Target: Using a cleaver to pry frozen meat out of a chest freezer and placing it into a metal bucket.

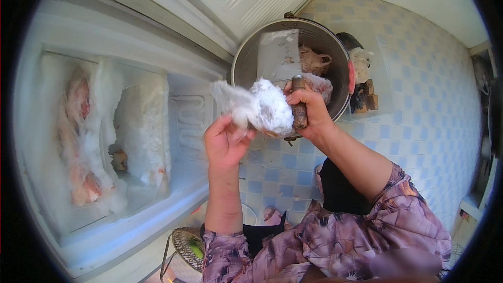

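My right hand [312, 114] grips the dark handle of a cleaver [279, 53], its broad blade pointing away over a large metal pot [332, 114]. Against that hand rests a frost-covered lump in a plastic bag [274, 108]. My left hand [227, 139] is at the loose, blurred end of the bag, fingers curled at the plastic; how firmly it pinches is hard to see. Inside the pot lie a tied plastic bag [313, 61] and a frosted reddish piece [317, 86], partly hidden by blade and hand.
On the left an open freezer [188, 188] holds thick ice [143, 137] and long frozen pieces that look like meat [80, 125]. Right of the pot, a clear container [379, 110] holds bagged items and brown blocks. A woven basket [184, 243] with a green vegetable stands at the bottom.
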Demonstrator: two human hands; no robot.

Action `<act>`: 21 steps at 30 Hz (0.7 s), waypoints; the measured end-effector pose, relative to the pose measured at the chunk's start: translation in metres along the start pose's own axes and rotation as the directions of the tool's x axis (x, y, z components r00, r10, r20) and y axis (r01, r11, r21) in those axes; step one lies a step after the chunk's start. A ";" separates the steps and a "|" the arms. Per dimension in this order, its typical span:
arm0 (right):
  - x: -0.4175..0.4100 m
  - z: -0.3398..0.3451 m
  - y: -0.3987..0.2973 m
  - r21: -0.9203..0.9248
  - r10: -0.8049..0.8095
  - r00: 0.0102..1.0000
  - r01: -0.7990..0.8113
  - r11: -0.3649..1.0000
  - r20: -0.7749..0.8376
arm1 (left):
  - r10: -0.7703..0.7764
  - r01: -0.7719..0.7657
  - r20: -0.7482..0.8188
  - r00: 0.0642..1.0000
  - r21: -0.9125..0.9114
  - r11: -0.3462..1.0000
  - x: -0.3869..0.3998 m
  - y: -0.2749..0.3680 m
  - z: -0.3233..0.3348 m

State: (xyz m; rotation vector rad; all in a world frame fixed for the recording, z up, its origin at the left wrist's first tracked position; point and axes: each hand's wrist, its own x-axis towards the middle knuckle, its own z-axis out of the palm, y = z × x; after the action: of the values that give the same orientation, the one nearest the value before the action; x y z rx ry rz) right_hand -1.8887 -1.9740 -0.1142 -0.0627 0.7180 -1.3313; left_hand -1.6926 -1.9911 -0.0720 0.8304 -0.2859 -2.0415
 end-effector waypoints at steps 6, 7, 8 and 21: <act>-0.011 0.014 -0.012 0.150 0.270 0.962 -0.272 0.951 0.034 | 0.283 -0.414 0.304 0.910 0.697 0.585 0.028 0.001 0.010; -0.012 0.017 -0.013 0.118 0.274 0.962 -0.274 0.954 0.018 | 0.275 -0.497 0.414 0.868 0.711 0.497 0.031 0.002 0.014; -0.007 0.009 -0.009 0.134 0.255 0.962 -0.266 0.955 0.094 | 0.241 -0.484 0.425 0.872 0.675 0.558 0.032 0.002 0.025; 0.002 0.000 -0.011 0.126 -0.016 0.998 0.024 0.992 -0.064 | 0.334 -0.606 0.549 0.767 0.446 0.658 0.019 -0.030 0.047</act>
State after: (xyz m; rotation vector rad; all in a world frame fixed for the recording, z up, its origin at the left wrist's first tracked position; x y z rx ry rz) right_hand -1.8983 -1.9789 -0.1100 0.0739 0.6854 -1.4002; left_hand -1.7503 -1.9945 -0.0598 0.5592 -1.3346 -1.5763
